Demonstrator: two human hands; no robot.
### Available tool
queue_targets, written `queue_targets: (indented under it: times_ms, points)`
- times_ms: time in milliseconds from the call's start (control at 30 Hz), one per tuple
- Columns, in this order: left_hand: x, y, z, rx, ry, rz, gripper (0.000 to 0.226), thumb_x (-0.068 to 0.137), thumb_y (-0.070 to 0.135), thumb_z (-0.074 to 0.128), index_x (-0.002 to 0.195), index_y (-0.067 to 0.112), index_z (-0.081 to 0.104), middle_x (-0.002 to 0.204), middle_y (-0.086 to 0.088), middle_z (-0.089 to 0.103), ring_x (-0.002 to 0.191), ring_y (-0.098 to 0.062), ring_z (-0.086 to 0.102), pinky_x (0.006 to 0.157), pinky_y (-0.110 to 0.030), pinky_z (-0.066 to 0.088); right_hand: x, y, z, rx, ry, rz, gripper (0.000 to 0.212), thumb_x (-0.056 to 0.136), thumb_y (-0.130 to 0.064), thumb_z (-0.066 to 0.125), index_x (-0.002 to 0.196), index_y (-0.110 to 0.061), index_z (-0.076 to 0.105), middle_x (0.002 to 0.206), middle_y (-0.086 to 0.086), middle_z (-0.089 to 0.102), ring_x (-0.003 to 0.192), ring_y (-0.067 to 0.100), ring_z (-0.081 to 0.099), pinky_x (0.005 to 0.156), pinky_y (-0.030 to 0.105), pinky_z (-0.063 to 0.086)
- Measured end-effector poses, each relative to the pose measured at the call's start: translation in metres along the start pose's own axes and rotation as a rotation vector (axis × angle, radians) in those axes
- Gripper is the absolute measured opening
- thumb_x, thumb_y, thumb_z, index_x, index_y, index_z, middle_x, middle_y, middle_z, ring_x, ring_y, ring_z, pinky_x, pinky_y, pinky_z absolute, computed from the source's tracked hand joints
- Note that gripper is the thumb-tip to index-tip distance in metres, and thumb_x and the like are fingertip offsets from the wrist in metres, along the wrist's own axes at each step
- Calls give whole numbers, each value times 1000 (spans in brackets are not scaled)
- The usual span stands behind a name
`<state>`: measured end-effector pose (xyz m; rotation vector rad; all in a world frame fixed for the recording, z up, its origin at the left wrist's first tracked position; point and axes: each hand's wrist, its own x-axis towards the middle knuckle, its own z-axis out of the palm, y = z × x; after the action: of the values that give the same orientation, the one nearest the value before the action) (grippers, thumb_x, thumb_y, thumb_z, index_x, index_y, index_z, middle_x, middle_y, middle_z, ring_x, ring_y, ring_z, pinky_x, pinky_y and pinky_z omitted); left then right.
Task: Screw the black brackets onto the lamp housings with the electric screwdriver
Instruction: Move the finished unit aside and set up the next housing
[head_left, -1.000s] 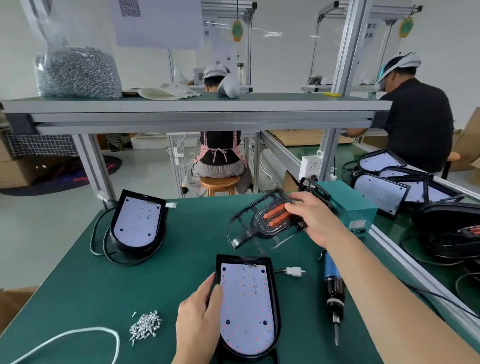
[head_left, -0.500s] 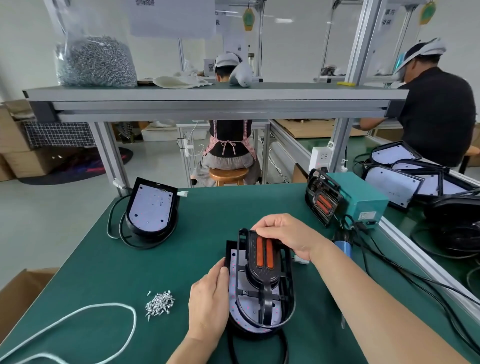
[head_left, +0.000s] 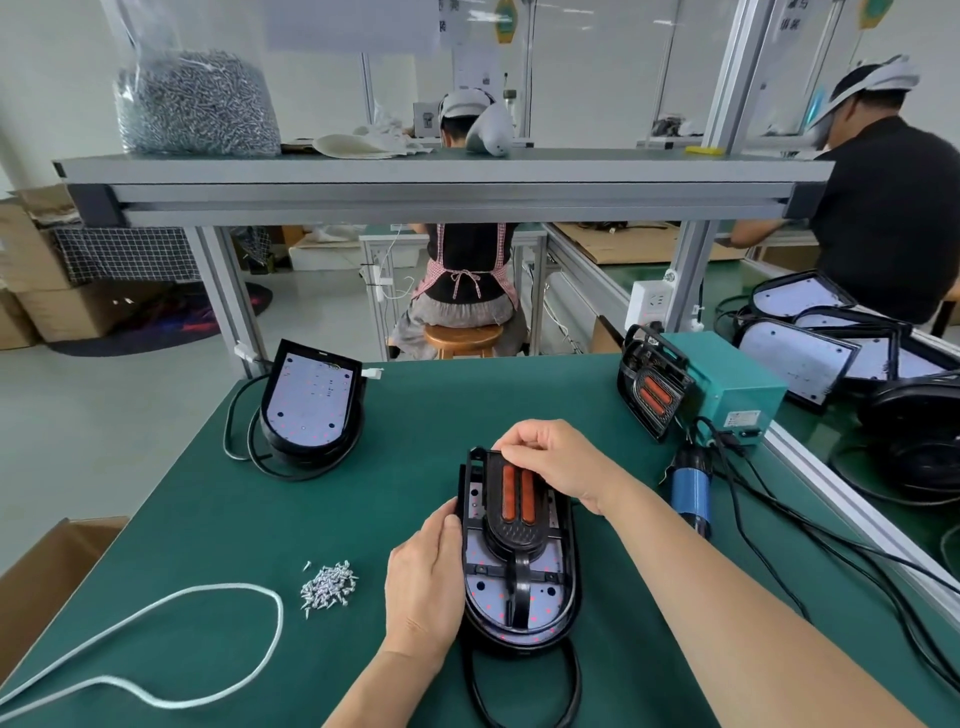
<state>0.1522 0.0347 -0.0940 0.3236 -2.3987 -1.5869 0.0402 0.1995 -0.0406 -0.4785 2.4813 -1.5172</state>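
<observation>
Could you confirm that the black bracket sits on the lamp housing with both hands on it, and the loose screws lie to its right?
Not quite: the head view shows the loose screws lying to the left of the lamp housing, beyond the left hand. The rest holds: the black bracket sits on the housing, with the right hand at its far end.
</observation>
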Motion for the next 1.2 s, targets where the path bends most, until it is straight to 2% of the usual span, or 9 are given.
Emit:
queue_targets:
  times_ms: [133, 267, 367, 500, 667, 800, 1000, 1133, 1200]
  points:
    - [2, -5, 3, -13, 13, -35, 34, 103, 35, 36, 120, 38, 66, 85, 28, 68, 93, 5, 60, 79, -20, 44, -4, 3, 6, -166, 111, -60, 16, 98, -20, 61, 92, -27, 75, 103, -9, 70, 87, 2, 60, 83, 20, 45]
    - [3, -5, 5, -21, 13, -39, 28, 99, 41, 35, 98, 40, 63, 78, 16, 67, 90, -11, 62, 80, -28, 47, -8, 10, 14, -335, 145, -102, 18, 99, -18, 59, 94, -24, 75, 102, -4, 62, 96, 11, 57, 85, 25, 41]
    - [4, -8, 5, 14, 13, -19, 30, 96, 46, 41, 111, 38, 66, 79, 17, 68, 91, -10, 62, 80, -32, 47, -13, 14, 25, -390, 212, -113, 21, 101, -16, 55, 106, -24, 74, 111, -3, 59, 110, 15, 49, 96, 30, 38]
    - [4, -12, 5, 64, 21, 31, 38, 93, 44, 56, 128, 30, 63, 73, 15, 65, 78, 0, 60, 67, -19, 43, -21, 14, 39, -616, 291, -89, 35, 105, -19, 47, 136, -29, 59, 131, -4, 52, 125, 20, 40, 104, 38, 33]
    - [4, -12, 4, 71, 12, 57, 30, 93, 38, 59, 120, 30, 66, 64, 13, 61, 70, -1, 56, 57, -14, 40, -56, 14, 41, -314, 480, -19, 35, 103, -17, 53, 137, -21, 60, 145, -4, 49, 139, 17, 39, 114, 28, 28]
    - [5, -9, 4, 63, 12, 65, 27, 94, 36, 58, 119, 30, 66, 70, 7, 66, 75, 0, 57, 61, -11, 42, -101, 27, 52, -153, 417, 18, 44, 98, -32, 63, 142, -34, 56, 154, -22, 34, 139, -9, 30, 112, 15, 24]
    - [3, -9, 5, 93, 7, 61, 24, 94, 35, 56, 115, 27, 65, 58, 15, 56, 65, -6, 53, 57, -15, 37, -118, 39, 60, -88, 350, -43, 59, 93, -6, 68, 143, -34, 54, 160, -25, 25, 130, -33, 19, 100, -6, 17]
    - [1, -9, 4, 123, -10, 65, 24, 96, 34, 53, 114, 22, 64, 68, 7, 60, 77, -15, 55, 73, -29, 44, -117, 41, 61, -88, 360, -41, 62, 91, 0, 65, 142, -34, 56, 159, -24, 28, 126, -36, 22, 98, -8, 17]
    - [-1, -5, 2, 151, -25, 91, 22, 99, 35, 48, 90, 22, 63, 71, 5, 57, 85, -22, 50, 79, -34, 42, -117, 42, 60, -89, 365, -44, 62, 91, 1, 65, 141, -34, 57, 158, -25, 29, 127, -34, 23, 101, -6, 18]
